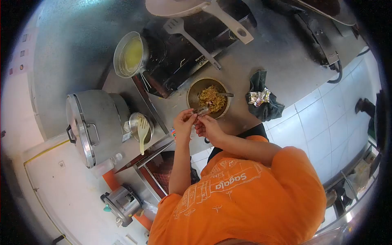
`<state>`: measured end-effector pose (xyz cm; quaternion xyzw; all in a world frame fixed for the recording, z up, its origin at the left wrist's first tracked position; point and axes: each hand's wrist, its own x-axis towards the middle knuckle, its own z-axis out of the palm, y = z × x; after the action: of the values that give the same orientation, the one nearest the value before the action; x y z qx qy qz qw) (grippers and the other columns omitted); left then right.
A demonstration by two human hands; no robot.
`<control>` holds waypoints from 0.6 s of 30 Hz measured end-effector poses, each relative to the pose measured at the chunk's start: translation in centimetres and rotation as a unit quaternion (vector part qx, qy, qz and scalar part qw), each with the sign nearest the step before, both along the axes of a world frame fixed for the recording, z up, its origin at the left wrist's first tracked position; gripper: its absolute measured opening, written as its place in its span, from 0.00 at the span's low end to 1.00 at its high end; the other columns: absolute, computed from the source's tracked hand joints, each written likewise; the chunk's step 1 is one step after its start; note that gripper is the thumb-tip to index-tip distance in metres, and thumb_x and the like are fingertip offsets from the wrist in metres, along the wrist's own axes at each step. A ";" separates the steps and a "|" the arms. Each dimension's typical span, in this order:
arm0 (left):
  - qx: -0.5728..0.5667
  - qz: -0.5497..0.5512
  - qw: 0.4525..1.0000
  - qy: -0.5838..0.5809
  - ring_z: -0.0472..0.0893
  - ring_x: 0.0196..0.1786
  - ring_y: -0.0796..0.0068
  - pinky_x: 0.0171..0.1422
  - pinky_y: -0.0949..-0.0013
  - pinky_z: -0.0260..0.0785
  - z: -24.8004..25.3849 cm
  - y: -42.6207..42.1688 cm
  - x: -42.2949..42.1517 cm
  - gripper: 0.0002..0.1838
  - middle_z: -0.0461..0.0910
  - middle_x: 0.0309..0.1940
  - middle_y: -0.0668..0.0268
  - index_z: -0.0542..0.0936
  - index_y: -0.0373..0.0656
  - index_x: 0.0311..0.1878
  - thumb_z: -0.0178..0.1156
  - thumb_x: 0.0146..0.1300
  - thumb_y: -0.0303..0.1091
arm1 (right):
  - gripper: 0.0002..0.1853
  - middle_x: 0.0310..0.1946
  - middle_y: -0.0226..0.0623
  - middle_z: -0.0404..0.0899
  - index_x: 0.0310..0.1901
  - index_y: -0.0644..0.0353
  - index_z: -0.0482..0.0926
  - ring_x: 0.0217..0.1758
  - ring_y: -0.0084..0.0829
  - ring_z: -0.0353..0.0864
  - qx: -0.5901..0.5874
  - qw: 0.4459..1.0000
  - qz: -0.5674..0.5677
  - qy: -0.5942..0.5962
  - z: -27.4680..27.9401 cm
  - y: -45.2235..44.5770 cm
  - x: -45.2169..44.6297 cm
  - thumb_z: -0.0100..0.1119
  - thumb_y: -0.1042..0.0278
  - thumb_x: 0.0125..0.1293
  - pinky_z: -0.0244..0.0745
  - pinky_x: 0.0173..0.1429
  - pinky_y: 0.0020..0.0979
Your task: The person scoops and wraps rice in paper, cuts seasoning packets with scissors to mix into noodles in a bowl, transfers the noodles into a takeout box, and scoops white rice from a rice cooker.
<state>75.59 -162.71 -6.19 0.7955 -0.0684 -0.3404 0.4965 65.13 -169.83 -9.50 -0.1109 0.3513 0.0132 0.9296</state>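
Note:
My left hand (183, 123) and my right hand (211, 129) are close together at the near edge of a metal bowl (190, 94). Between their fingertips is a small transparent packet (201, 110), pinched from both sides. The bowl holds a yellow-brown noodle-like food (211, 98), and a spoon (225, 94) rests in it with its handle over the right rim. What is inside the packet is too small to make out.
Behind the bowl stands a black stove (185, 61) with a spatula (190, 38) and a pan (175, 6). A pot of yellowish liquid (131, 55) and a large lidded pot (92, 122) are at left. A dark cloth with foil (259, 97) lies at right.

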 end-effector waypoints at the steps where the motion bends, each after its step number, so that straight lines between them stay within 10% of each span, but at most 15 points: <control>1: -0.006 -0.003 1.000 -0.013 0.80 0.37 0.78 0.40 0.74 0.74 -0.1 0.3 -0.1 0.12 0.82 0.36 0.63 0.81 0.35 0.47 0.62 0.59 0.21 | 0.11 0.26 0.31 0.75 0.35 0.54 0.71 0.27 0.26 0.77 0.001 1.000 0.001 -0.001 0.0 0.0 0.1 0.50 0.57 0.71 0.73 0.33 0.28; 18: -0.009 -0.082 0.996 -0.026 0.80 0.44 0.73 0.50 0.73 0.73 1.6 -0.6 -0.1 0.10 0.80 0.44 0.61 0.84 0.34 0.43 0.63 0.56 0.20 | 0.12 0.28 0.29 0.74 0.37 0.54 0.72 0.26 0.25 0.75 0.043 0.999 0.001 -0.010 -0.8 -1.5 0.5 0.51 0.55 0.70 0.71 0.31 0.29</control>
<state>75.46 -163.28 -4.61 0.7915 -0.1491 -0.3583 0.4721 65.62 -171.33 -10.27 -0.0715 0.3412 0.0285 0.9368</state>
